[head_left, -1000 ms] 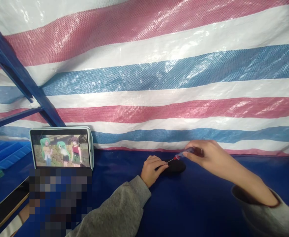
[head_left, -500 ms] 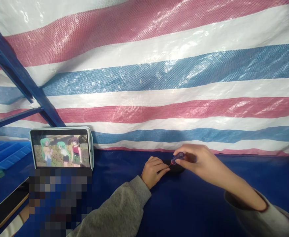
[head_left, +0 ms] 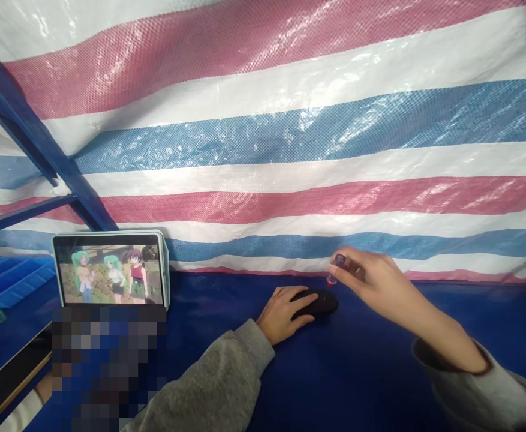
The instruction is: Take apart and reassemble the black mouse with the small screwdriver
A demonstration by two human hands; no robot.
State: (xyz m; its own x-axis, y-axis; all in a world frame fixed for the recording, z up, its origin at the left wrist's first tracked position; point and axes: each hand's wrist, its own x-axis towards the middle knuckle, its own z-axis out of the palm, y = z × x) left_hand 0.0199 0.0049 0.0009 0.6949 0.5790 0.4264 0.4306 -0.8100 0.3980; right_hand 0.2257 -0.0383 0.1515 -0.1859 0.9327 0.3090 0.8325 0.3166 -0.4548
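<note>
A black oval object (head_left: 325, 304), like a computer mouse, lies on the blue tabletop (head_left: 325, 384). My left hand (head_left: 285, 313) rests on its left end with the fingers spread. Above and to the right of it, my right hand (head_left: 364, 273) pinches the purple, clear-tipped handle of a small screwdriver (head_left: 340, 262). The red collar of the screwdriver points down toward the black object. Its thin shaft is too faint to make out clearly.
At the left a tablet (head_left: 112, 273) stands upright. A phone (head_left: 13, 375) is near another person's hand (head_left: 45, 387), beside a pixelated area. Blue trays (head_left: 15, 282) sit farther left, under a blue metal frame (head_left: 42, 144). A striped sheet (head_left: 289, 138) hangs behind.
My right hand has lifted the screwdriver up and slightly right, away from my left fingers. The fingers of my left hand have spread over the black object, which now shows more.
</note>
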